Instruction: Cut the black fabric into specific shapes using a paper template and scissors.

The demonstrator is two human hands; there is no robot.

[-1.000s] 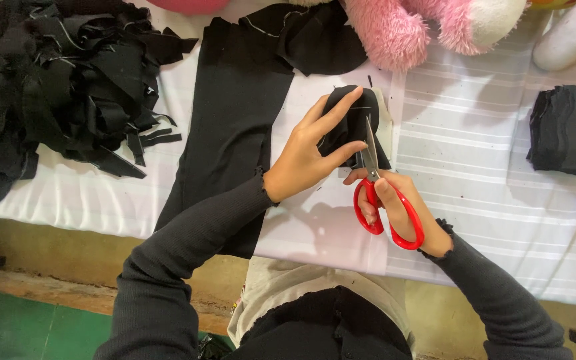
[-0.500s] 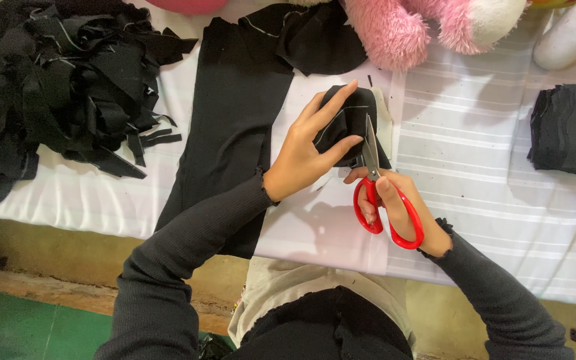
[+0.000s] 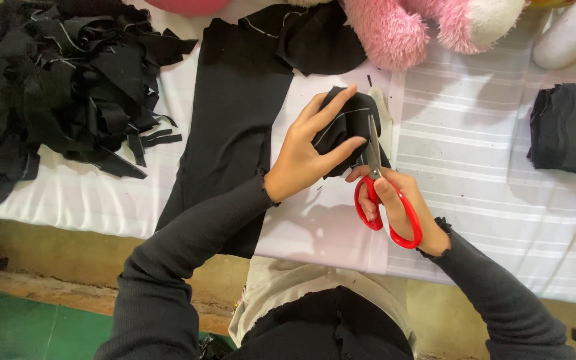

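My left hand [image 3: 308, 150] grips a small piece of black cloth [image 3: 345, 120] with chalk lines on it, fingers spread over its top. My right hand [image 3: 395, 203] holds red-handled scissors [image 3: 385, 193], thumb and fingers through the loops. The steel blades point away from me and run up into the right edge of the cloth piece. Both hands work over a table covered in white striped cloth [image 3: 475, 167].
A long black fabric panel [image 3: 235, 127] lies left of my hands. A heap of black scraps [image 3: 68, 87] sits at the far left. A stack of cut black pieces [image 3: 568, 130] rests at the right. Pink plush toy [image 3: 421, 27] at the back edge.
My left fingers have shifted slightly on the black piece and the scissors have edged a little further along its edge.
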